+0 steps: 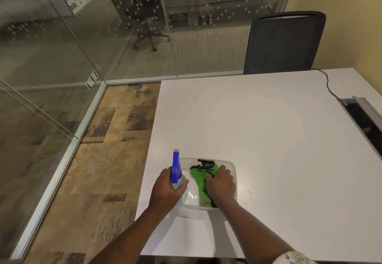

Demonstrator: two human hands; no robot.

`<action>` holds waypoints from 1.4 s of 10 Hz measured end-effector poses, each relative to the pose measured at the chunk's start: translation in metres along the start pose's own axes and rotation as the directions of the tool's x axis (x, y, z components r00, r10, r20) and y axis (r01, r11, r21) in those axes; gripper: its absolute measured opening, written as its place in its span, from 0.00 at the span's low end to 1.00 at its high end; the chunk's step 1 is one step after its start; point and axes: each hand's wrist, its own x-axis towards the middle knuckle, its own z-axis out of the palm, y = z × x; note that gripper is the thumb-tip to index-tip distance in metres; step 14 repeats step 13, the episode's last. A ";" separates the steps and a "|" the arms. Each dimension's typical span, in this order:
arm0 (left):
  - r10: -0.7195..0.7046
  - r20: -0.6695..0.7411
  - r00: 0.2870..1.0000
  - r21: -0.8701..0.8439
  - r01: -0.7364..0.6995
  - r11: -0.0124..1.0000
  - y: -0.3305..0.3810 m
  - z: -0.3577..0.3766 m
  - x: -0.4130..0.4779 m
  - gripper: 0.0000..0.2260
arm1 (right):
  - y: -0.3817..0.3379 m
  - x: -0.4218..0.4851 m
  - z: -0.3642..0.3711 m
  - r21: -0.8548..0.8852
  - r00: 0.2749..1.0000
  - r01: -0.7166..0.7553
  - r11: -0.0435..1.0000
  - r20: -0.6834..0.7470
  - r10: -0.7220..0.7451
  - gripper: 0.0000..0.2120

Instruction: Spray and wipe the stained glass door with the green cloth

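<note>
Pickup step: left hand [165, 189] grip closed round spray bottle [177, 172], right hand [222, 183] flat-fingered on green cloth [199, 178] in tub [232, 165], not yet gripped; next lift both, turn to glass door [41, 46]

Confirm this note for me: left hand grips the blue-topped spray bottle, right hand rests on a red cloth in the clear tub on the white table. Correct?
Not quite. The head view shows the cloth is green, not red. The rest stands: the left hand grips the blue-topped spray bottle, and the right hand rests on the cloth inside the clear tub on the white table.
</note>
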 end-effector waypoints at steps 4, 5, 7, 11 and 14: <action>-0.014 -0.003 1.000 0.022 0.014 1.000 0.007 -0.001 -0.011 0.16 | 0.047 -0.044 -0.016 0.158 0.993 -0.012 0.987 -0.111 0.030 0.34; -0.015 -0.012 1.000 0.045 0.015 0.999 0.007 0.000 -0.011 0.16 | 0.045 -0.030 -0.024 0.210 0.994 -0.069 0.975 -0.072 0.086 0.35; -0.069 -0.015 0.998 0.020 0.069 0.997 0.012 -0.001 0.004 0.20 | 0.035 -0.006 -0.029 0.226 0.990 -0.115 0.967 -0.049 0.129 0.36; -0.061 -0.005 0.998 0.035 0.061 0.998 0.012 -0.003 0.013 0.25 | 0.029 -0.009 -0.030 0.197 0.974 -0.027 0.980 -0.214 0.070 0.31; -0.022 -0.007 1.000 0.207 0.023 0.978 -0.003 -0.017 0.004 0.35 | 0.014 -0.048 -0.029 -0.066 0.782 0.452 0.890 -0.451 -0.431 0.23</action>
